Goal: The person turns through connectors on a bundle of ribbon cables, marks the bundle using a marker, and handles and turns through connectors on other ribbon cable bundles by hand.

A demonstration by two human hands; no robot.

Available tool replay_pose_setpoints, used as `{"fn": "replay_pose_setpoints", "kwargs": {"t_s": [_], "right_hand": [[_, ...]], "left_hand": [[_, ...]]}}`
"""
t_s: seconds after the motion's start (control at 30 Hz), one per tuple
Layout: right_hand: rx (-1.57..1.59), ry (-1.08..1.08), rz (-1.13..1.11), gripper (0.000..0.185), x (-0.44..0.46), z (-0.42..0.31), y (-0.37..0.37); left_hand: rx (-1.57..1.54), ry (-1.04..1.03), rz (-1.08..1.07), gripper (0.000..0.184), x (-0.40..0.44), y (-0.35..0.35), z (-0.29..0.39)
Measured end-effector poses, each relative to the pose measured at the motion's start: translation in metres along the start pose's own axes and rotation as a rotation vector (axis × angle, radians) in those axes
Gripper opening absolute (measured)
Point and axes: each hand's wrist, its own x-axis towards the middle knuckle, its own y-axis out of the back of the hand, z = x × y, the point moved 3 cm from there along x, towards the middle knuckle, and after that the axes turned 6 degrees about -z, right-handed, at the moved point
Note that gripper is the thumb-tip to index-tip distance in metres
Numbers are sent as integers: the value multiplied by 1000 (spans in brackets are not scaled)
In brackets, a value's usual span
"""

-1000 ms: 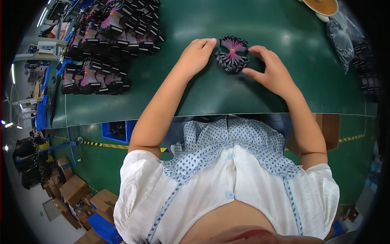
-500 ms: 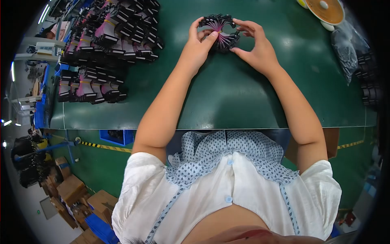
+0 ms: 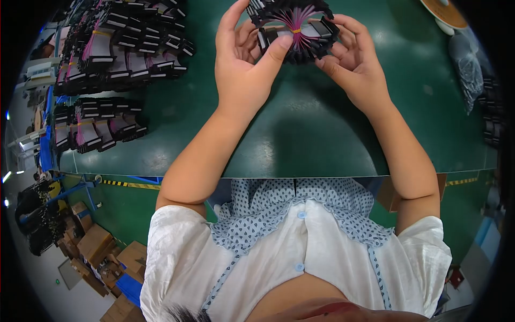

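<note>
A round bundle of black-ended pieces with pink strands (image 3: 296, 19), tied at its middle with a yellow band, is held up between both hands at the top centre. My left hand (image 3: 244, 61) wraps round its left side, the thumb pressed near the band. On the right side my right hand (image 3: 357, 61) grips the bundle's edge between thumb and curled fingers. White flat parts show inside the bundle. Similar tied bundles (image 3: 115, 45) are piled on the green table (image 3: 322, 129) at the upper left, with a smaller group (image 3: 96, 126) in front of them.
At the upper right are an orange-topped round dish (image 3: 448, 12), a clear plastic bag (image 3: 468, 70) and black pieces (image 3: 492, 110). Cardboard boxes (image 3: 96, 241) stand on the floor at the lower left. Another box (image 3: 389, 194) is under the table's right part.
Both hands first closed round the bundle on the table. It has since been lifted nearer the camera and looks larger, its inner white parts now showing. The view has shifted slightly.
</note>
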Motion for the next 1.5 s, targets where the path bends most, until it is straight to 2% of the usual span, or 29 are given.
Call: {"fn": "replay_pose_setpoints", "kwargs": {"t_s": [0.1, 0.17, 0.27, 0.3, 0.33, 0.37, 0.47, 0.6, 0.77, 0.93, 1.03, 1.17, 1.23, 1.33, 1.5], "right_hand": [[-2, 21, 36, 71, -5, 3, 3], [-7, 38, 45, 72, -6, 4, 7], [25, 54, 53, 72, -5, 6, 12], [42, 49, 73, 71, -4, 5, 10], [57, 43, 93, 70, -3, 5, 9], [287, 137, 120, 58, 0, 7, -2], [312, 64, 13, 74, 1, 4, 5], [315, 32, 14, 74, 3, 0, 5], [302, -31, 34, 76, 4, -2, 5], [305, -74, 52, 78, 5, -4, 5], [342, -105, 68, 76, 4, -1, 7], [470, -136, 51, 71, 5, -4, 7], [483, -155, 59, 69, 4, -4, 8], [500, -164, 61, 68, 5, -5, 8], [431, -183, 114, 66, 5, -7, 3]], "left_hand": [[-69, -107, -48, 57, -3, -7, 1], [-46, -103, -190, 70, -5, 2, 1], [-211, -133, -243, 71, -4, 7, -5], [-150, -141, -271, 71, -2, 8, -2], [-178, -129, -256, 71, -1, 9, -3], [-209, -117, -241, 71, 0, 8, -6], [-209, -59, -217, 69, 0, 8, -8], [-220, 92, -250, 68, 2, 13, 3], [-288, 157, -203, 69, 2, 13, -15], [-323, 311, -140, 72, 4, 1, 4], [-373, 233, -214, 74, 2, 8, -16], [-367, 259, -230, 73, 1, 8, -15], [-360, 315, -188, 72, 2, 0, -1], [-379, 220, -253, 71, 1, 5, -12], [-363, 264, -249, 72, -1, 4, -1]]}}
